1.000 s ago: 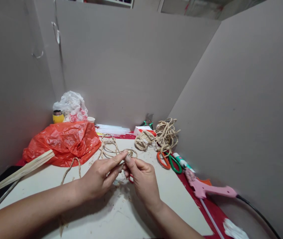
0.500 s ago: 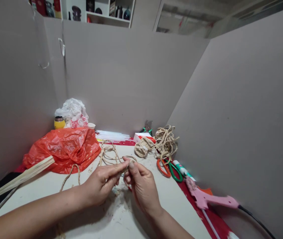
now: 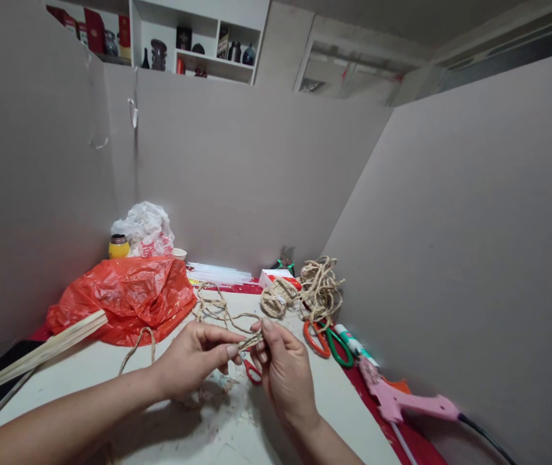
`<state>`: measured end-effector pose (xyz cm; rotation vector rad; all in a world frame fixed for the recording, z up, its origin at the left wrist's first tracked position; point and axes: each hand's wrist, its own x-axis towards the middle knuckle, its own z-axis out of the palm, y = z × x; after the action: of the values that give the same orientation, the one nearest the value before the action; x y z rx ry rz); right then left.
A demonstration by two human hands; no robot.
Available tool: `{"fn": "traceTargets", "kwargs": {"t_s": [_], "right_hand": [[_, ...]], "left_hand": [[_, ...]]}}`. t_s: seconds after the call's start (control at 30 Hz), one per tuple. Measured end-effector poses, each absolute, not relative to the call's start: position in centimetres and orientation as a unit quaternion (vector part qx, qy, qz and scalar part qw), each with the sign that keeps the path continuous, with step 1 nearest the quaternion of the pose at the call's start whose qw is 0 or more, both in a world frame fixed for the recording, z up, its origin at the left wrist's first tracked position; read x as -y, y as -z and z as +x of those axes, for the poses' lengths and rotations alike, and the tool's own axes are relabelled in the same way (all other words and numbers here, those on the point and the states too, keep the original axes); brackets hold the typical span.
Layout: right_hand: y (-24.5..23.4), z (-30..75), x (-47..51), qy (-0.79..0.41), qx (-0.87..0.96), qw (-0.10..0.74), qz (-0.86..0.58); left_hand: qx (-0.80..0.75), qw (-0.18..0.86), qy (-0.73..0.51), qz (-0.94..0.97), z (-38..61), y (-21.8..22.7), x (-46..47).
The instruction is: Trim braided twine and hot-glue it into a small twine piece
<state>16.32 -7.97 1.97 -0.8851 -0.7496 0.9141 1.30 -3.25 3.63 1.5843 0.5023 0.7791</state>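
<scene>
My left hand [image 3: 193, 361] and my right hand [image 3: 280, 371] meet over the white table [image 3: 86, 374], both pinching the same strand of jute twine [image 3: 249, 341] between thumb and fingertips. The twine trails back in loose loops [image 3: 212, 307] toward the far side of the table. A small red-handled tool [image 3: 253, 373] lies on the table just under my right fingers. Twine fibres litter the tabletop below my hands.
A red plastic bag [image 3: 125, 294] lies at the left, with a white bag [image 3: 145, 227] and yellow jar [image 3: 117, 247] behind. Twine bundles [image 3: 305, 290], orange and green scissors [image 3: 327, 341], a glue tube [image 3: 353, 345] and a pink glue gun [image 3: 402, 400] sit right. Bamboo strips [image 3: 38, 352] lie left.
The camera has tilted upward, showing shelves above the partition. My hands have shifted slightly lower and right, and drawn a little apart along the twine, still pinching it.
</scene>
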Motion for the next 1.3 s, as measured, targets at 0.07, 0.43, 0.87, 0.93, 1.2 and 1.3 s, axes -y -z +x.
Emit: {"fn": "traceTargets", "kwargs": {"t_s": [0.07, 0.43, 0.87, 0.93, 1.2, 1.3], "right_hand": [[-2.0, 16.5, 8.0, -0.407, 0.341, 0.745, -0.404], [-1.3, 17.4, 7.9, -0.330, 0.359, 0.743, -0.458], [-1.3, 17.4, 7.9, -0.326, 0.352, 0.752, -0.451], [-1.3, 17.3, 7.9, -0.326, 0.351, 0.755, -0.448], [-1.3, 17.3, 8.0, -0.317, 0.356, 0.753, -0.453], [-1.3, 17.1, 8.2, -0.315, 0.371, 0.742, -0.460]], "left_hand": [[-0.220, 0.669, -0.314, 0.637, 1.3, -3.7, 2.9], [-0.250, 0.712, -0.304, 0.582, 1.5, -4.1, 2.8], [-0.204, 0.384, -0.360, 0.825, 1.6, -3.6, 3.6], [-0.207, 0.353, -0.360, 0.838, 1.6, -3.8, 3.7], [-0.256, 0.402, -0.350, 0.807, 1.4, -3.4, 3.7], [-0.251, 0.304, -0.402, 0.827, 1.2, -2.4, 3.3]]}}
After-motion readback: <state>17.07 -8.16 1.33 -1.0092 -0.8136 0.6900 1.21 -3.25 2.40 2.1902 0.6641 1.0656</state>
